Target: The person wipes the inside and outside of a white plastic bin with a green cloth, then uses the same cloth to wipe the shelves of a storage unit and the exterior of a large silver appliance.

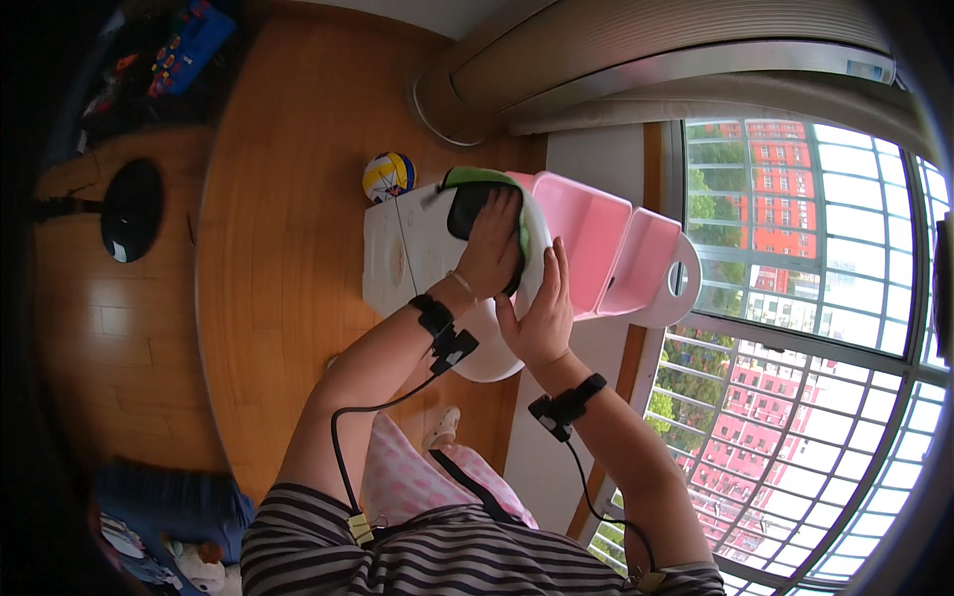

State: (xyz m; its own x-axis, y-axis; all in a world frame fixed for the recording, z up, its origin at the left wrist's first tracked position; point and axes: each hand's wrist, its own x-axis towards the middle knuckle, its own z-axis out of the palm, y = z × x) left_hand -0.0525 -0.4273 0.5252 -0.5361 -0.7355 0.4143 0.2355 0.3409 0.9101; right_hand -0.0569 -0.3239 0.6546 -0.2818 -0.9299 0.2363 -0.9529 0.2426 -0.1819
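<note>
A green-and-black fabric item (pixel 463 212), perhaps a bag or a cap, lies on top of a white plastic stand (pixel 384 257). Flat on its dark panel rests my left hand (pixel 488 242), fingers pointing away from me. My right hand (pixel 540 309) is against the curved white edge (pixel 542 257) beside the item, thumb apart from the fingers. Neither palm is visible, so a grip on the fabric cannot be made out. Just beyond my right fingertips are pink plastic bins (pixel 585 231) in a white-sided rack (pixel 686 287).
A yellow, blue and white ball (pixel 389 177) sits on the wooden floor (pixel 291 223) behind the stand. A tall floor-standing unit (pixel 477 97) rises at the back. Barred windows (pixel 790 238) line the right. At left stands a round black base (pixel 133 210). Cables hang from both wrist devices.
</note>
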